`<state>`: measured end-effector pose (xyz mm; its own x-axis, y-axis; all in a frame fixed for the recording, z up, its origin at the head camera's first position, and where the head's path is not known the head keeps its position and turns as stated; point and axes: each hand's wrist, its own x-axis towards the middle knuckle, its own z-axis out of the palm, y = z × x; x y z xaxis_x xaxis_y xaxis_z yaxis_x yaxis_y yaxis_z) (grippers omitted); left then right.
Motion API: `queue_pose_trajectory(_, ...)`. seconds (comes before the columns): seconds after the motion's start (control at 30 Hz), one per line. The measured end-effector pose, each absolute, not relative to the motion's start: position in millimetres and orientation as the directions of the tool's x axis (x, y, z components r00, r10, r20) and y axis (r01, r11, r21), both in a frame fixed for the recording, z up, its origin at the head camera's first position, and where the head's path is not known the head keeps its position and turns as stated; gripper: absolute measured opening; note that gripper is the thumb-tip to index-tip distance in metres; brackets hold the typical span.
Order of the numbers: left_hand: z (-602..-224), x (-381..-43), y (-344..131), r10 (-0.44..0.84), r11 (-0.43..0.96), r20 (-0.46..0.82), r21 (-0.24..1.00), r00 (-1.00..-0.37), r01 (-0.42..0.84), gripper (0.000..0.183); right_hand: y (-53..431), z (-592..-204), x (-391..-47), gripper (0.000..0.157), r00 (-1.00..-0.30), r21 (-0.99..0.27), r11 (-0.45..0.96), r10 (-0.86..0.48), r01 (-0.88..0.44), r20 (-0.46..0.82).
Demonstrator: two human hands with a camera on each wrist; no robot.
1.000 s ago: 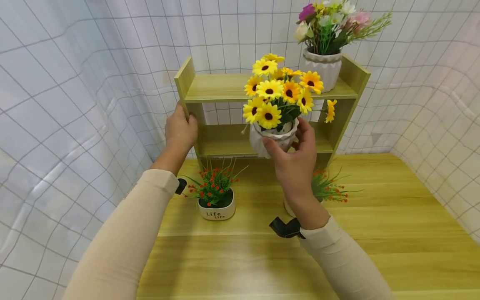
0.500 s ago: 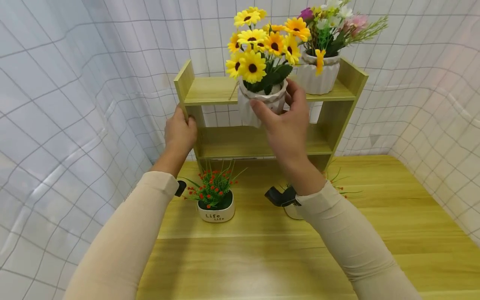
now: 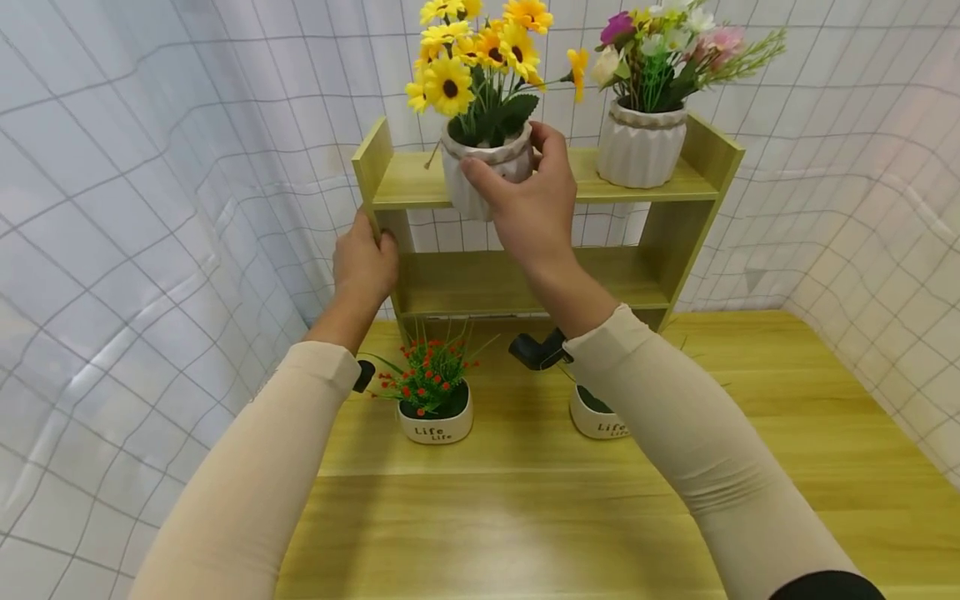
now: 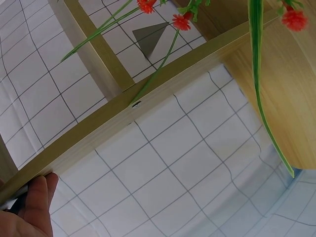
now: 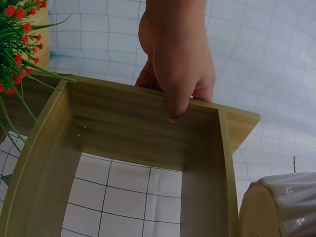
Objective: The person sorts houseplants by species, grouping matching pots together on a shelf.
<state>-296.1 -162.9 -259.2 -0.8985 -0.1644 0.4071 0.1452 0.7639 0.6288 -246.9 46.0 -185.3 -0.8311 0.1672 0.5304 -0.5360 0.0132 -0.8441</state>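
Note:
In the head view my right hand (image 3: 536,196) grips a white fluted flowerpot (image 3: 472,179) of yellow and orange sunflowers (image 3: 480,58), thumb on its front and fingers round its far side. The pot overlaps the front edge of the top shelf, left of its middle. My left hand (image 3: 363,260) holds the left side panel of the wooden shelf (image 3: 525,287); in the right wrist view the thumb of that left hand (image 5: 180,74) lies on the panel's inner face. The left fingertips (image 4: 37,197) show at the panel edge in the left wrist view.
A second white pot (image 3: 643,150) with mixed flowers stands at the top shelf's right end. Two "Life" planters stand on the table (image 3: 480,525) before the shelf: the left planter (image 3: 435,427) with red flowers, the right planter (image 3: 600,421) partly behind my right arm.
My right hand has carried the sunflower pot up and to the left, from before the middle shelf to the top shelf's height. My left hand has stayed on the side panel.

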Motion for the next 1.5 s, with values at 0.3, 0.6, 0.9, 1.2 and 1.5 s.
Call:
queue_pose_trajectory(0.3, -256.6, -294.5, -163.7, -0.161, 0.771, 0.417, 0.619, -0.895, 0.149, 0.038, 39.2, -182.1, -273.5, 0.074, -0.849, -0.861, 0.020, 0.156, -0.508, 0.504)
queue_pose_trajectory(0.6, -257.5, -296.4, -164.2, -0.162, 0.765, 0.427, 0.624, -0.890, 0.159, 0.033, 28.1, -176.5, -292.0, 0.073, -0.873, -0.887, 0.087, 0.158, -0.453, 0.461)
queue_pose_trajectory(0.9, -258.5, -297.2, -164.1, -0.157, 0.754, 0.402, 0.639, -0.902, 0.153, 0.033, 18.8, -169.0, -304.4, 0.075, -0.907, -0.911, 0.185, 0.148, -0.367, 0.395)
queue_pose_trajectory(1.2, -260.9, -296.4, -162.0, -0.161, 0.752, 0.402, 0.642, -0.902, 0.152, 0.031, 9.5, -165.7, -312.2, 0.079, -0.914, -0.926, 0.234, 0.210, -0.297, 0.347)
queue_pose_trajectory(1.5, -260.5, -296.1, -162.9, -0.162, 0.758, 0.416, 0.633, -0.895, 0.157, 0.030, 4.2, -161.2, -313.2, 0.080, -0.930, -0.911, 0.334, 0.187, -0.244, 0.317)
